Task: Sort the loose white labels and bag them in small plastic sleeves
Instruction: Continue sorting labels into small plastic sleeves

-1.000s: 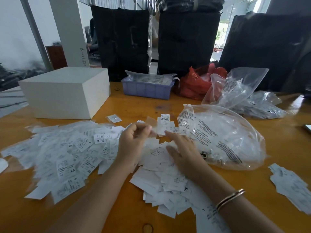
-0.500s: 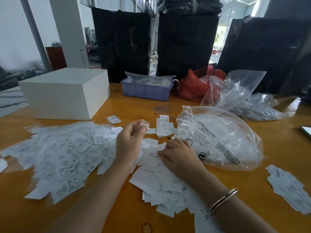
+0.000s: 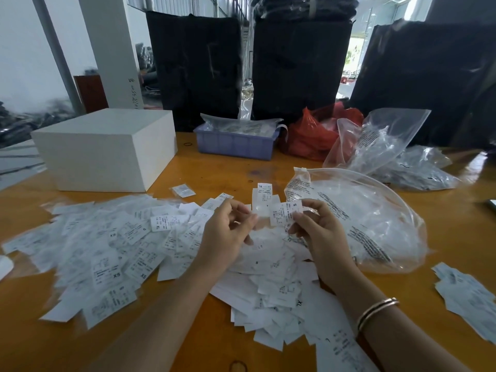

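While right hand (image 3: pixel 316 232) pinches 1 S label (image 3: pixel 285 214), left hand (image 3: pixel 228 232), loosely curled, empty: check size, stack like with like.

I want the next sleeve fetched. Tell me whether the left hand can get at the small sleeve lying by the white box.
Probably yes. The left hand hovers over the label pile with fingers loosely curled and seemingly nothing in them; the small sleeve lies flat on bare table beyond it, with nothing between.

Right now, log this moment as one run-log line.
step: sorting | right hand: pinches S label | left hand: fingers curled, contents unclear | label pile: loose on table
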Motion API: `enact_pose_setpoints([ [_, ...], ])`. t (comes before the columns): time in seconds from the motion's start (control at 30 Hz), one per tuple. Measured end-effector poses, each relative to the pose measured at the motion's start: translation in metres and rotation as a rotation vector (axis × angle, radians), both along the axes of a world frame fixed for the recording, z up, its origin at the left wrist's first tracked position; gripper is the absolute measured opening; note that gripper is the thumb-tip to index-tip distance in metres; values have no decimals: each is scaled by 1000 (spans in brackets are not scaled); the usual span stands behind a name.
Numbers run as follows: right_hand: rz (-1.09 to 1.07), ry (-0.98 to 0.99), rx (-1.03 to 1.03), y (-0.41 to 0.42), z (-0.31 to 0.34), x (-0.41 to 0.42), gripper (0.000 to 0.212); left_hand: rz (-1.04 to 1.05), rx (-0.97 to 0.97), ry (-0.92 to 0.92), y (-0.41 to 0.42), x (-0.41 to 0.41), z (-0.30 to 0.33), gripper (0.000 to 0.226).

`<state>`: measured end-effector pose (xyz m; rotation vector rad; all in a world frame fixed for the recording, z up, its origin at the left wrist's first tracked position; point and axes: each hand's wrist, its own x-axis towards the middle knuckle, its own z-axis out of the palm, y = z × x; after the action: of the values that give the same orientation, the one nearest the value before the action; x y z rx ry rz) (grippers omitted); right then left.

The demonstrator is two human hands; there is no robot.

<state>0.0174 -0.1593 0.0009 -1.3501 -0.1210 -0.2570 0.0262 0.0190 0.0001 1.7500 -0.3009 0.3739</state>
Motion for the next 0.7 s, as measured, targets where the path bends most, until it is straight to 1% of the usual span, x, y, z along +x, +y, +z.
enact_pose_setpoints([
  [0.1, -26, -35, -35, 0, -1, 0, 28, -33, 56, -7, 0, -1, -1, 11],
  [0.13, -67, -58, -95, 0, -1, -1, 28, -53, 70, 2, 0, -2, -1, 15],
  [0.2, -165, -123, -328, 1, -1, -1, 33, -96, 97, 13, 0, -3, -1, 26],
  [0.23, -155, -158, -428, 3, -1, -2, 32, -111, 115, 4, 0, -4, 0, 30],
  [0.3, -14, -169, -549, 9, -2, -5, 21, -145, 145, -24, -1, -5, 1, 32],
  [0.33, 37, -171, -621, 12, -3, -5, 22, -166, 145, -24, -2, -6, 0, 32],
  [0.37, 49, -182, -702, 14, -2, -6, 21, -185, 132, -12, -2, -6, 1, 32],
  [0.4, 31, -200, -736, 15, -2, -6, 13, -202, 106, 12, -3, -6, 1, 31],
  [0.43, 3, -218, -719, 15, -1, -5, 12, -220, 64, 49, -2, -6, 1, 30],
  [0.47, -36, -221, -668, 14, -2, -5, 18, -236, 16, 97, -2, -5, 2, 30],
  [0.53, -60, -152, -466, 9, 0, -6, 21, -240, -42, 184, 0, -3, 3, 30],
  [0.6, -42, -86, -282, 5, 0, -6, 18, -236, -41, 209, 0, -3, 3, 20],
  [0.63, -24, -69, -228, 5, 0, -6, 16, -230, -36, 210, 0, -3, 3, 13],
  [0.7, 2, -59, -193, 5, 1, -6, 13, -193, -60, 214, -1, -4, 3, 4],
])
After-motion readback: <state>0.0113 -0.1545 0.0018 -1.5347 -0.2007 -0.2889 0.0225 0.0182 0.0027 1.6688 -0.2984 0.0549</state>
